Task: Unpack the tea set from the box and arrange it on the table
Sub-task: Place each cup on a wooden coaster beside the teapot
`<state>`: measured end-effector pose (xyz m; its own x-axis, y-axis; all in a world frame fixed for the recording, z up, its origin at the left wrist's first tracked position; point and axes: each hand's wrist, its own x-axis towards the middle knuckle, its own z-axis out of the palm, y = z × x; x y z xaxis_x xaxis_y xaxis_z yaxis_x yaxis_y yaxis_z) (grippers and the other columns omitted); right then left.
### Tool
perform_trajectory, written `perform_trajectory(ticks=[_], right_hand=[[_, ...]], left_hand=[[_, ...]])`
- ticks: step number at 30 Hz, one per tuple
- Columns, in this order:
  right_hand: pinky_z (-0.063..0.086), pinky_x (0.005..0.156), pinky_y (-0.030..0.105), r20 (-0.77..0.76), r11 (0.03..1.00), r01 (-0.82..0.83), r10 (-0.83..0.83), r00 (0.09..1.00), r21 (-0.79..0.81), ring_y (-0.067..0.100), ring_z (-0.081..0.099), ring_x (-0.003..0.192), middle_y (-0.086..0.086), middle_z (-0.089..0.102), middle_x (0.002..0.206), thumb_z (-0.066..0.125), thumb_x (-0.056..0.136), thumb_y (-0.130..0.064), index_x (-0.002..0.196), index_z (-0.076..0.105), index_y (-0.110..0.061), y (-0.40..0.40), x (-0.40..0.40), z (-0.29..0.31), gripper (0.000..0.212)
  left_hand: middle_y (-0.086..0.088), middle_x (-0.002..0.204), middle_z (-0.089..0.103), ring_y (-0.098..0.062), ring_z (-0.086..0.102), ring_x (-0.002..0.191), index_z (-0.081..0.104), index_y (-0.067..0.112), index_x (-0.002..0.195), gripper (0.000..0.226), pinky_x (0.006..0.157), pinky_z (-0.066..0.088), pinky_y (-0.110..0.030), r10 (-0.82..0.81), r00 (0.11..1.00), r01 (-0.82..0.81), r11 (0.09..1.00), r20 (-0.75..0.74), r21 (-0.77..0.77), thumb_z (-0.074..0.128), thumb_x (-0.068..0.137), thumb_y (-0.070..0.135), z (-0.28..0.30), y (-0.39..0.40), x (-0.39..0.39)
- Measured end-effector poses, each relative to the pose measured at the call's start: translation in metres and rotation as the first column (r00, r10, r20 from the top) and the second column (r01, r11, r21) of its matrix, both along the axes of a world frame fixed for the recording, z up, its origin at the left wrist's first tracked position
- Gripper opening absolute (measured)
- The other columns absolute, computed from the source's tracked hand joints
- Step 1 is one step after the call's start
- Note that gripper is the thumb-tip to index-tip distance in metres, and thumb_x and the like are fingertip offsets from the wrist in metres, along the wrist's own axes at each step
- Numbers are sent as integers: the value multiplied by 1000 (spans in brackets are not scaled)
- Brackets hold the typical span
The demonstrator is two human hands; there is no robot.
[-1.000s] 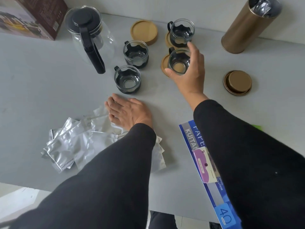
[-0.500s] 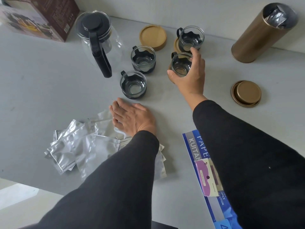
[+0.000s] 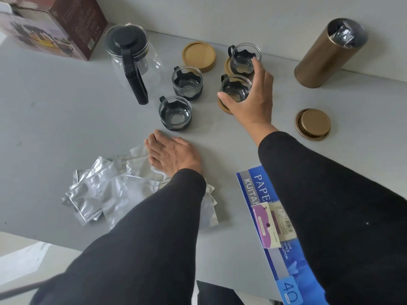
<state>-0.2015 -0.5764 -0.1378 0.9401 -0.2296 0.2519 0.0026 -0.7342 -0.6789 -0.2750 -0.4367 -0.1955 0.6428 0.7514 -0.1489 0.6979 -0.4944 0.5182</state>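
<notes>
On the grey table (image 3: 55, 111) stand a glass teapot (image 3: 132, 60) with a black lid and handle, and several glass cups in black holders. My right hand (image 3: 251, 100) grips one cup (image 3: 235, 89) around its rim; this cup sits on a wooden coaster (image 3: 222, 106). Behind it another cup (image 3: 243, 57) rests on a coaster too. Two cups (image 3: 187, 82) (image 3: 175, 112) stand straight on the table. A bare coaster (image 3: 198, 56) lies at the back. My left hand (image 3: 171, 154) lies flat, palm down, on silver foil packets (image 3: 103, 190). The tea set box (image 3: 50, 25) is at far left.
A gold cylindrical tin (image 3: 328, 53), open and with foil inside, stands at the back right near the wall; its gold lid (image 3: 312, 124) lies in front of it. A blue paper pack (image 3: 273, 227) with a purple card on it sits at the near right edge.
My right hand has lowered the cup onto its coaster and still holds it. The left hand stays flat on the packets. The view has shifted slightly.
</notes>
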Motion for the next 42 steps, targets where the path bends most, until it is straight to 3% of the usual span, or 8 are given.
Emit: perform_trajectory(ticks=[5, 8, 13, 17, 23, 29, 36, 42], right_hand=[[39, 104, 41, 28, 1000, 2, -2, 1000, -16, 26, 42, 125, 12, 44, 132, 73, 67, -49, 142, 33, -14, 20, -7, 19, 93], [40, 103, 37, 40, 999, 37, -36, 999, -29, 24, 44, 123, 10, 45, 131, 73, 69, -49, 140, 36, -13, 38, -6, 31, 88], [42, 100, 36, 38, 996, 85, -83, 996, -39, 24, 44, 121, 10, 46, 128, 72, 73, -44, 137, 40, -10, 70, 3, 47, 79], [38, 102, 35, 4, 996, 85, -85, 996, -18, 25, 43, 121, 11, 45, 129, 72, 74, -43, 136, 40, -10, 96, 14, 48, 77], [31, 98, 21, -49, 999, 45, -46, 998, -27, 19, 41, 123, 7, 44, 132, 71, 75, -45, 137, 39, -16, 116, 31, 34, 75], [38, 96, 27, -120, 999, 27, -29, 992, -25, 19, 44, 119, 6, 44, 129, 71, 73, -48, 136, 39, -20, 114, 57, 21, 76], [42, 99, 37, -280, 984, -129, 91, 956, -121, 25, 43, 123, 8, 40, 134, 73, 70, -52, 140, 33, -21, 116, 60, 4, 87], [39, 96, 32, -333, 986, -139, 101, 937, -94, 27, 44, 123, 11, 40, 135, 77, 72, -43, 140, 33, -18, 115, 66, -2, 85]], left_hand=[[-1, 148, 29, -19, 31, 136, 36, 13, 140, 48, 111, 20, -33, 75, 992, -54, 978, 98, -203, 36, 92, 12, 22, 14, -1], [1, 146, 29, -22, 39, 129, 36, 15, 140, 53, 108, 31, -38, 84, 980, -39, 971, 181, -235, 36, 88, 4, 34, 31, 2], [1, 148, 25, -18, 32, 133, 31, 15, 143, 55, 108, 25, -28, -3, 990, 29, 984, 144, -173, 38, 90, 2, 37, 87, 21], [0, 149, 24, -20, 31, 134, 29, 13, 144, 53, 108, 24, -29, -50, 993, 66, 987, 109, -148, 37, 91, 6, 32, 128, 39], [0, 150, 24, -19, 24, 141, 30, 11, 142, 55, 115, 18, -33, -75, 994, 83, 991, 75, -109, 41, 89, 8, 17, 152, 70], [0, 154, 23, -17, 13, 146, 32, 14, 141, 49, 115, 11, -33, -42, 998, 42, 999, 54, 9, 35, 93, 16, 0, 160, 86], [-1, 153, 25, -19, 14, 146, 33, 15, 141, 49, 115, 12, -36, -46, 999, 44, 996, 21, 72, 36, 93, 26, -5, 157, 88], [-1, 152, 25, -18, 13, 146, 33, 15, 141, 49, 115, 12, -36, -38, 999, 36, 996, 22, 83, 35, 94, 26, -7, 157, 90]])
